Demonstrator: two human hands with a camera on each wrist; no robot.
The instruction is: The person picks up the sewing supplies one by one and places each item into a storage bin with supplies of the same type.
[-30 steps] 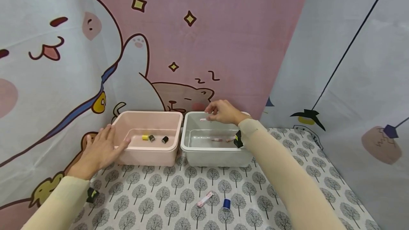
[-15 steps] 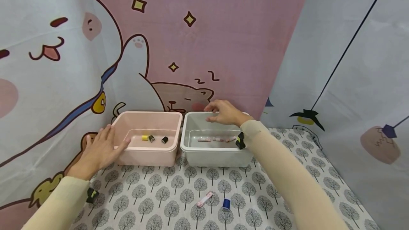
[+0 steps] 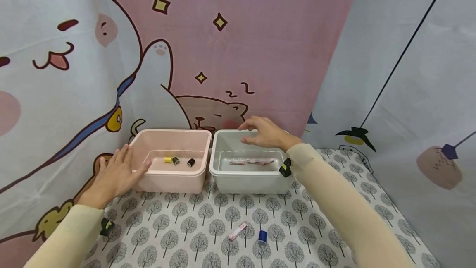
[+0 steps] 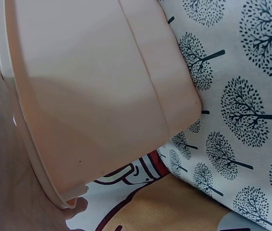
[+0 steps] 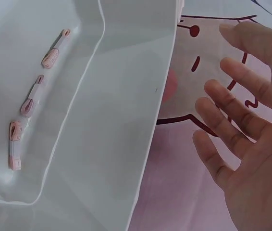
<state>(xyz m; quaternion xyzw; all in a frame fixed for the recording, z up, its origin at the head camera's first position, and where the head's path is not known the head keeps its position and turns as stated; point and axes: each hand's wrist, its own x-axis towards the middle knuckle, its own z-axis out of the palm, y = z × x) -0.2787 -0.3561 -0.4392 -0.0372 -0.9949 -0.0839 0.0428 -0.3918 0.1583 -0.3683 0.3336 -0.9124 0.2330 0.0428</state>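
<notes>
My right hand [image 3: 268, 133] hovers over the back of the grey bin [image 3: 253, 173], fingers spread and holding nothing. On that bin's floor lie three folded pink measuring tapes [image 5: 32, 96], each with a pale band round it. At the left, my left hand [image 3: 116, 175] rests on the rim of the pink bin [image 3: 169, 173] with its fingers fairly straight. Inside the pink bin are a yellow thread spool [image 3: 168, 160], a dark spool [image 3: 175, 161] beside it and a black spool [image 3: 191, 162].
Another folded measuring tape [image 3: 238, 231] and a blue thread spool [image 3: 262, 236] lie on the tree-print cloth [image 3: 197, 222] in front of the bins. A cartoon-printed curtain [image 3: 267, 44] hangs right behind both bins.
A measuring tape has left my right hand and dropped to the grey bin's floor. The right fingers have opened, and the right wrist has shifted slightly right. My left hand stays put.
</notes>
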